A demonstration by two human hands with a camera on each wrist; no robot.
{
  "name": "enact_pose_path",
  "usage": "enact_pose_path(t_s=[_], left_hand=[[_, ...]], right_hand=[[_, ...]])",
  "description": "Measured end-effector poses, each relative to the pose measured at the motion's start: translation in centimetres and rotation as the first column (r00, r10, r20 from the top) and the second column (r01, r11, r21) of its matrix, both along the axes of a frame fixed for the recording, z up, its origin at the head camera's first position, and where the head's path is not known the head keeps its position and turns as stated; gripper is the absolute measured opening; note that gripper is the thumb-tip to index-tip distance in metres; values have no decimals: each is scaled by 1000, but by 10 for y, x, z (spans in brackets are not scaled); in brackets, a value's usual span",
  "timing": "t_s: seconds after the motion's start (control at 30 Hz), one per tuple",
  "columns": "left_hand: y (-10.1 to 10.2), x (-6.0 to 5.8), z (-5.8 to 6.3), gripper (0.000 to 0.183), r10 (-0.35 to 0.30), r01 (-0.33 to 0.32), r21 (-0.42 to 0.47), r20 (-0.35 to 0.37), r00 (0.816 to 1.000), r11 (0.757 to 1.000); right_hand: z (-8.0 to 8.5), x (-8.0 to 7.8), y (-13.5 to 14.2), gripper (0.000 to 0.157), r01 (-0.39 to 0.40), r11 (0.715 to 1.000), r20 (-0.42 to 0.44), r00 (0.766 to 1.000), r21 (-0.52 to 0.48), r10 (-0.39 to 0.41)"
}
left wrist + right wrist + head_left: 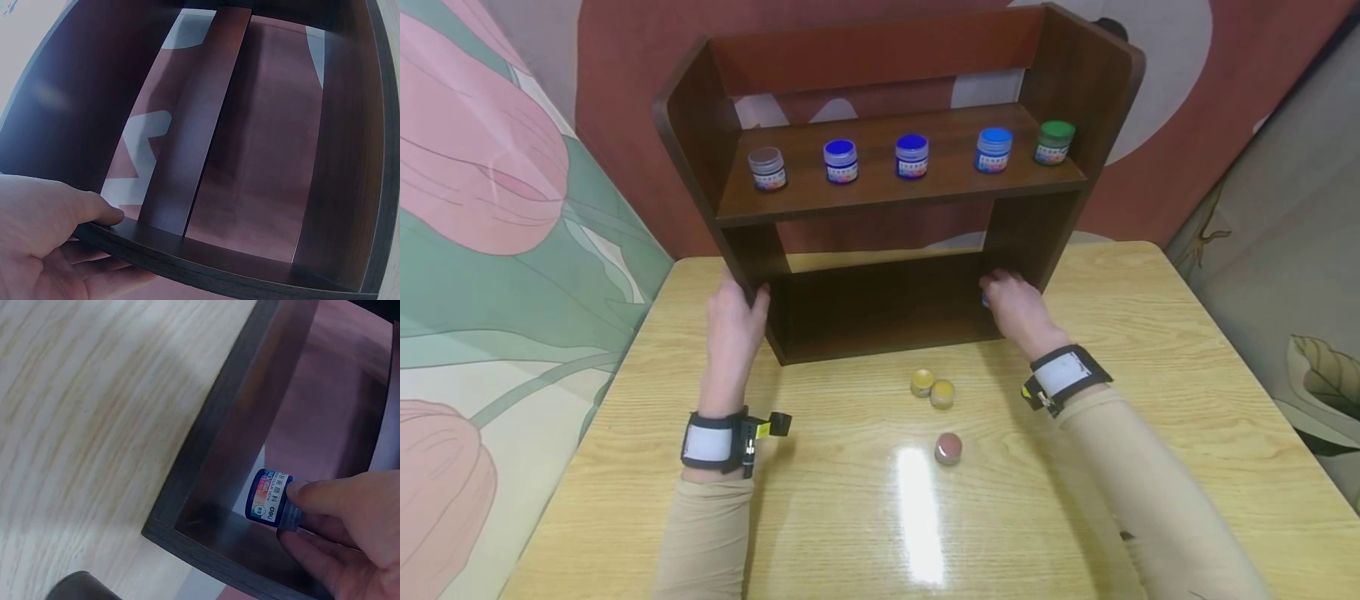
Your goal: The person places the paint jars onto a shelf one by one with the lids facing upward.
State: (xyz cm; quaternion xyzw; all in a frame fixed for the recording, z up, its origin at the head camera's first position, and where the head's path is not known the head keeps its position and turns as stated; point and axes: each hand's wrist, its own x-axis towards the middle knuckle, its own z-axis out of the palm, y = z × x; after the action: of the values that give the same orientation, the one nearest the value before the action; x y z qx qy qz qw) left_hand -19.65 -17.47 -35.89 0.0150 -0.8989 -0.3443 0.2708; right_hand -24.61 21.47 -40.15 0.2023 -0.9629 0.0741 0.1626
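1. By the right hand (pixel 1018 312), a blue jar (pixel 267 497) is pinched at its lid end between thumb and fingers. It is held in the lower compartment, near the right side panel; whether it is supported by the bottom board cannot be told.
2. By the left hand (pixel 735 321), the left side panel (pixel 687 137) of the brown shelf (pixel 876 167) is gripped, the thumb laid inside and the fingers outside.
3. On the upper board, five jars are lined up, left to right: a brown-topped jar (pixel 767 169), a first dark blue jar (pixel 841 162), a second dark blue jar (pixel 912 157), a light blue jar (pixel 993 151) and a green jar (pixel 1054 143).
4. On the near side of the shelf, two yellow jars (pixel 922 383) are set side by side on the table (pixel 625 425); a pinkish jar (pixel 948 448) is placed nearer.
5. At the far side, a patterned wall covering (pixel 625 125) is seen.
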Motion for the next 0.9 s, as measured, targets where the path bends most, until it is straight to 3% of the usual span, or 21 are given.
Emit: enact_pose_path(t_s=[0.3,0.47,0.9], left_hand=[[0,0,-1,37,1,-1,5,-4,1000,1000],[0,0,0,38,4,-4,0,-1,1000,1000],[0,0,1,38,0,0,-9,-11,1000,1000]], right_hand=[[-8,-1,-5,17,52,998,-30,998,25,-51],[-13,-2,-7,24,85,996,-53,995,40,-83],[-17,-3,-9,23,119,991,-6,993,62,-119]])
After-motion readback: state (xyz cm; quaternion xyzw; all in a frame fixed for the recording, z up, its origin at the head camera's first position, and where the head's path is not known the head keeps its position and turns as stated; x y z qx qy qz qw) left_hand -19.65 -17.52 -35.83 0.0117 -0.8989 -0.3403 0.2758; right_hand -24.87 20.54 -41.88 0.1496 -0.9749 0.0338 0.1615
